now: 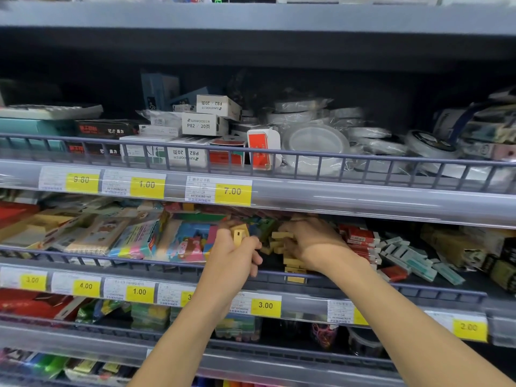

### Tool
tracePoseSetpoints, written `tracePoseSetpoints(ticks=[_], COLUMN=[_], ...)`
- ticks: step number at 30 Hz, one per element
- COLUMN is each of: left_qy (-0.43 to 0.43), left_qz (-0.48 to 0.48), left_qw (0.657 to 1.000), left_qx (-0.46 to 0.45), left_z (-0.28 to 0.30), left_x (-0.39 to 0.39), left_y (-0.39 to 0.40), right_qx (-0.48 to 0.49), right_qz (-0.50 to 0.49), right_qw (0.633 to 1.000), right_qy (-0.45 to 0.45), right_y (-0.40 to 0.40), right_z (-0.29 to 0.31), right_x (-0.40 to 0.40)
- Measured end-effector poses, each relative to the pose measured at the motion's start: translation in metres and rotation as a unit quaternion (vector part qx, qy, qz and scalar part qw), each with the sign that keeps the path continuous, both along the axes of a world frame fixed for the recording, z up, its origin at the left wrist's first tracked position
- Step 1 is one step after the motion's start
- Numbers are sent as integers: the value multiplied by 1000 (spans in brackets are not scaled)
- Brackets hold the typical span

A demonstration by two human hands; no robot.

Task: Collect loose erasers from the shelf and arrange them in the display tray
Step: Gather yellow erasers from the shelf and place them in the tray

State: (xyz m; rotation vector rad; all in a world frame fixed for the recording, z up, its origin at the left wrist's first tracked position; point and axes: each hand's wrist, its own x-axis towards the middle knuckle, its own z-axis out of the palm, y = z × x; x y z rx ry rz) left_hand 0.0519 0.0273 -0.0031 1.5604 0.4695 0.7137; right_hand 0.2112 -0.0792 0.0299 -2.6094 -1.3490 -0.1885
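Note:
Both hands reach over the wire rail into the middle shelf (173,265). My left hand (233,254) grips a small bunch of yellow erasers (239,233), fingers curled round them. My right hand (308,241) lies palm down on a loose pile of yellow erasers (280,244), with fingers bent into the pile. More yellow erasers (293,268) are stacked below my right wrist against the rail. No display tray can be made out.
Colourful eraser packs (184,241) lie left of my hands; red boxed erasers (360,238) and pale green-white ones (407,258) lie to the right. The upper shelf holds staple boxes (203,124) and tape rolls (315,143). Yellow price tags (265,305) line the shelf edges.

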Motion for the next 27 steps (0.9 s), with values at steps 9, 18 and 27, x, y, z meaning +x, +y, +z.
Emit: tracePoseSetpoints(ticks=[9, 18, 27], left_qy=[-52, -87, -91], left_qz=[-68, -85, -49], left_qw=[990, 989, 988], left_qx=[-114, -84, -119], left_z=[2, 6, -2], left_x=[7, 10, 4], left_y=[-10, -23, -8], right_qx=[394, 375, 178], right_qz=[101, 160, -38], right_qw=[834, 868, 972], right_qy=[372, 283, 148], right_y=[-31, -30, -41], right_z=[-5, -14, 1], right_x=[-30, -46, 4])
